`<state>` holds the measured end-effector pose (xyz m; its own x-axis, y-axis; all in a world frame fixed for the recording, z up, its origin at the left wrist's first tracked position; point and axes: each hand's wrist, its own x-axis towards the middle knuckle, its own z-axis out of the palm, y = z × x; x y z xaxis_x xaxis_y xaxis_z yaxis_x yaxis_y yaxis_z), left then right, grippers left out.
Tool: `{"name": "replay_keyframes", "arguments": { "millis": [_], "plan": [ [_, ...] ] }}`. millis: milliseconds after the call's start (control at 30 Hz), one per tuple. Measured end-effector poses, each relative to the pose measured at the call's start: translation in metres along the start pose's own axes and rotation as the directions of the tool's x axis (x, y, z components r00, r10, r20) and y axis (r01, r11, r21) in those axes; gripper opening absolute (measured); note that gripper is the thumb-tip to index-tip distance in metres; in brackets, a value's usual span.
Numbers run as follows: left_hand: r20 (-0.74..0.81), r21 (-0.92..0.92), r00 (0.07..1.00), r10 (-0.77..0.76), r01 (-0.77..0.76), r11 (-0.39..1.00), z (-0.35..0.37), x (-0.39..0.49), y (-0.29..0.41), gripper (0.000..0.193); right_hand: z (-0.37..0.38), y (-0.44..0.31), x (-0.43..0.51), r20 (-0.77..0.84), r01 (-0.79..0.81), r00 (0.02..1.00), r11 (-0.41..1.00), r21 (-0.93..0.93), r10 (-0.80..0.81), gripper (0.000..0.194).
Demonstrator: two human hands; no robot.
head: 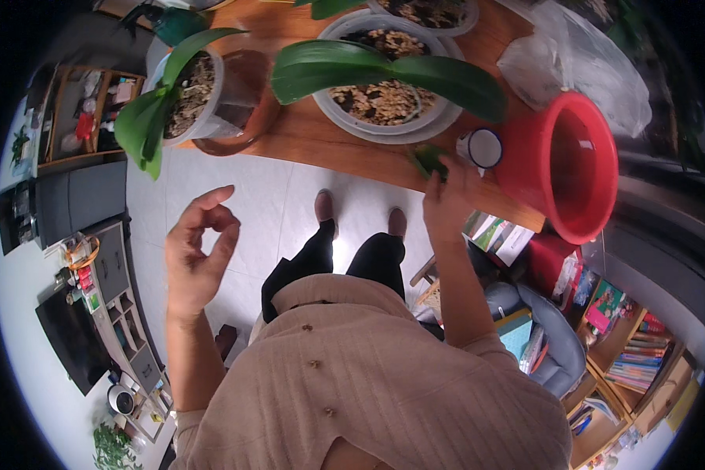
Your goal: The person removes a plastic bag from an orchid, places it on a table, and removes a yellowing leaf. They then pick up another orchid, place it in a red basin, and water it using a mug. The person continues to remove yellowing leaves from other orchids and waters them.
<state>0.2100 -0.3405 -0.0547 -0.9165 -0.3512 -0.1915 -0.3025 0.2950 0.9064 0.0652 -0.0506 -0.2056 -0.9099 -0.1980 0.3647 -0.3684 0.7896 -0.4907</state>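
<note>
My left hand (202, 252) hangs in the air before the wooden table, thumb and forefinger curved apart, with nothing between them. At the table's front edge my right hand (452, 200) has its fingers at a green leaf piece (430, 161); whether they grip it is unclear. Beside that hand stand a white enamel mug (484, 148) with a dark rim and a red plastic bucket (531, 164), which looks tilted by the lens. A broad-leaved orchid (335, 67) grows in a clear pot of bark in the middle. Another potted orchid (144, 120) stands at the left, beside a brown saucer (223, 147).
The wooden table (305, 158) also carries a third pot (470, 17), a dark green spray bottle (179, 24) and a clear plastic bag (599, 70). A grey chair (567, 346) holding books and a wooden bookshelf (617, 382) are at the right.
</note>
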Motion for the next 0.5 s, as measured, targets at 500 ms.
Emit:
{"name": "replay_keyframes", "arguments": {
  "millis": [500],
  "plan": [
    [-0.511,0.258,0.791,0.337,-0.233,0.938,-0.022,0.018,-0.034,0.012,0.005,-0.13,0.03,0.11,0.206,0.944,0.816,0.541,-0.311,0.008]
  ]
}}
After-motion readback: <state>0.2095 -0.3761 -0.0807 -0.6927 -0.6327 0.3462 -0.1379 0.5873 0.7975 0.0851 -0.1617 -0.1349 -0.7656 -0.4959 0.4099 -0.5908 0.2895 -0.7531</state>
